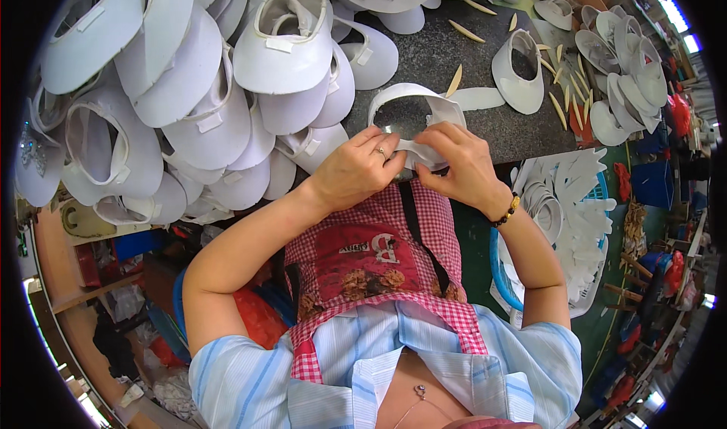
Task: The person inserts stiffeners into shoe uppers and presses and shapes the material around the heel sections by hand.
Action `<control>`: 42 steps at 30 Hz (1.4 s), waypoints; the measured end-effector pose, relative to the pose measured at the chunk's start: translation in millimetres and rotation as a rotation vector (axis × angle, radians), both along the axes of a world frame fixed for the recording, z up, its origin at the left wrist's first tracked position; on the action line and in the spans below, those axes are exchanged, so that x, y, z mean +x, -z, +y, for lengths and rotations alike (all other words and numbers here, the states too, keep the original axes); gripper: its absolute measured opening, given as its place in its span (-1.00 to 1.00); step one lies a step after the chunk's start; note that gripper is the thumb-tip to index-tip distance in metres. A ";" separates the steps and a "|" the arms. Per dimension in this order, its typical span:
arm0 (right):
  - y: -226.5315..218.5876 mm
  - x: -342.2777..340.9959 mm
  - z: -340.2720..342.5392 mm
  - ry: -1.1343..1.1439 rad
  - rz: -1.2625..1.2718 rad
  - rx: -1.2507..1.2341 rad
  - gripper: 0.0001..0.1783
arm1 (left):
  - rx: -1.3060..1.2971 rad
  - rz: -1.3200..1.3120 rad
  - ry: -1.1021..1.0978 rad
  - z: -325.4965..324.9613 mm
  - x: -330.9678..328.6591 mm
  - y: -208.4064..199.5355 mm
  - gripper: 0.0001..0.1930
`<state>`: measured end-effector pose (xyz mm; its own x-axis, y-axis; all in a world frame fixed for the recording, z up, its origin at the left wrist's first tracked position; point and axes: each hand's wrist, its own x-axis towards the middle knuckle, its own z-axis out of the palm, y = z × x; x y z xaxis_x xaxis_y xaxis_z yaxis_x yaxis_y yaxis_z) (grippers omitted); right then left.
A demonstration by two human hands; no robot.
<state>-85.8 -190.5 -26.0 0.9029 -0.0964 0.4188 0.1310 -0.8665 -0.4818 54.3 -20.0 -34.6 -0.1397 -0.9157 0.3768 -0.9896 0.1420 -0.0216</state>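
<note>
A white sun visor [415,90] is held at the table's near edge, its curved band arching away from me. My left hand [356,160] pinches the near left part of the visor between thumb and fingers; a ring is on one finger. Opposite it, my right hand [463,164] grips the near right part, thumb and fingers bent round the white material. The fingers hide some of the piece between them. Just beyond the right hand lies a flat white strip [482,98], and past it a finished-looking white visor [518,77] rests on the dark speckled tabletop [496,126].
Heaped white visors [189,65] crowd the left side and far edge. Slim pale yellow crescent pieces [560,111] lie scattered at the right. More visors [625,58] are piled at the far right. Below the table's right side stands a blue-rimmed basket [497,274] of white strips.
</note>
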 end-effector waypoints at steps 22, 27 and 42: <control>-26.8 -15.0 -9.7 -0.077 -0.114 -0.125 -0.58 | 0.054 0.436 0.027 2.2 13.4 -23.4 -0.70; -73.7 -13.3 -6.6 -0.163 -0.077 0.084 -0.80 | 0.299 1.229 -0.121 1.3 -5.8 -76.5 -0.65; -36.8 -7.0 -9.6 -0.526 0.172 1.328 -0.65 | 0.361 1.714 -0.021 14.8 -19.3 -73.0 -0.77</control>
